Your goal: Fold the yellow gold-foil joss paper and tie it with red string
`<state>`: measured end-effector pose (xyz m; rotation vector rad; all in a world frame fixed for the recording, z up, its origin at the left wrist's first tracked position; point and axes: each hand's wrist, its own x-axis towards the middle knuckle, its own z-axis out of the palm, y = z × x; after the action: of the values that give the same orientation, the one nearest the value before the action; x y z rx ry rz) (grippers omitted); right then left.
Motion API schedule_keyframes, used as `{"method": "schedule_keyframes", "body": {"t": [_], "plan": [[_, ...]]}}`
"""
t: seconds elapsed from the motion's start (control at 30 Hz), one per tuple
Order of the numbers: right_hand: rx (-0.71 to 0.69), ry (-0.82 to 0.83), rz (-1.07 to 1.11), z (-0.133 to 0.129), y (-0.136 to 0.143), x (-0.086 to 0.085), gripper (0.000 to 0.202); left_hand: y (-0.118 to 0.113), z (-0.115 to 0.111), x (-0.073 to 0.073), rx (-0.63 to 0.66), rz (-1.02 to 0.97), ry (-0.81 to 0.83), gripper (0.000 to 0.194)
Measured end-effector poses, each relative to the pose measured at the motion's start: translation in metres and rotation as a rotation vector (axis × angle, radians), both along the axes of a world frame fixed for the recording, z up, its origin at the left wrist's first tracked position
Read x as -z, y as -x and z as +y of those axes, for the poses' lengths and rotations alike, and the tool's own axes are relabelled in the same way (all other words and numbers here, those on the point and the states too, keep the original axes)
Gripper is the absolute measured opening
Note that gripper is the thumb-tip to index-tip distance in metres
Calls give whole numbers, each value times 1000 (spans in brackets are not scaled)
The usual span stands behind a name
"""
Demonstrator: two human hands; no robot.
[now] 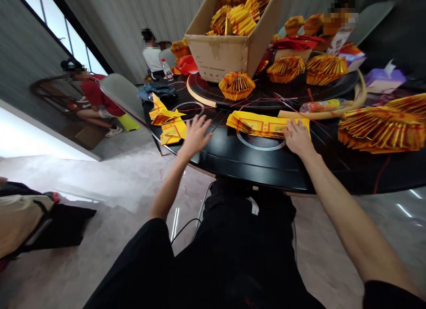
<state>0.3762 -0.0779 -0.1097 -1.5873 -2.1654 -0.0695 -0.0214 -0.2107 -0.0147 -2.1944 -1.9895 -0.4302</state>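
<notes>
A folded stack of yellow joss paper (256, 124) with red print and gold edges lies lengthwise on the black table in front of me. On its right end rests my right hand (298, 138), fingers laid over the top of the paper. My left hand (197, 135) hovers or rests at the left with its fingers spread, holding nothing. Beside it, further left, is a loose heap of folded yellow paper sheets (173, 131); whether the hand touches them I cannot tell.
A cardboard box (219, 56) full of gold paper folds stands on the turntable (206, 96). Near it sit several fanned gold paper pieces (237, 86). A large fanned one (382, 127) lies right. An orange drink bottle (324, 105) lies nearby. Two people (100, 94) sit at the left.
</notes>
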Motion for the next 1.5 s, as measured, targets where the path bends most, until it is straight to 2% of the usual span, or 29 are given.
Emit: {"method": "schedule_keyframes", "body": {"t": [0.1,0.2,0.3,0.4,0.5,0.67,0.9,1.13,1.23,1.3,1.37,1.43,1.5], "plan": [[-29,-36,27,-2,6,-3,69,65,-31,-5,-90,32,-59,53],[-33,-46,44,-1,10,-3,69,99,-45,2,-79,105,5,49],[-27,-61,106,-1,10,0,70,100,-43,15,-55,139,58,49],[-21,-60,144,-1,9,2,71,89,-32,27,-49,160,25,52],[-21,-56,159,-1,9,4,70,83,-19,32,-9,158,9,49],[-3,-30,123,-2,12,1,68,90,-5,33,58,151,-2,47],[-2,-17,130,-6,16,-3,72,103,-7,37,136,169,47,39],[-15,-30,186,-5,16,1,77,117,-4,37,168,95,-18,37],[-24,-39,204,-6,16,-1,75,120,4,36,163,45,-81,33],[-12,-44,216,-7,17,-5,74,114,15,30,92,-11,-183,30],[6,-53,230,-11,18,-10,75,98,28,13,-47,-108,-347,29],[-5,-72,243,-18,21,-16,77,69,36,-18,-168,-242,-533,29],[-55,-105,266,-30,27,-20,79,31,34,-60,-145,-335,-623,24]]}}
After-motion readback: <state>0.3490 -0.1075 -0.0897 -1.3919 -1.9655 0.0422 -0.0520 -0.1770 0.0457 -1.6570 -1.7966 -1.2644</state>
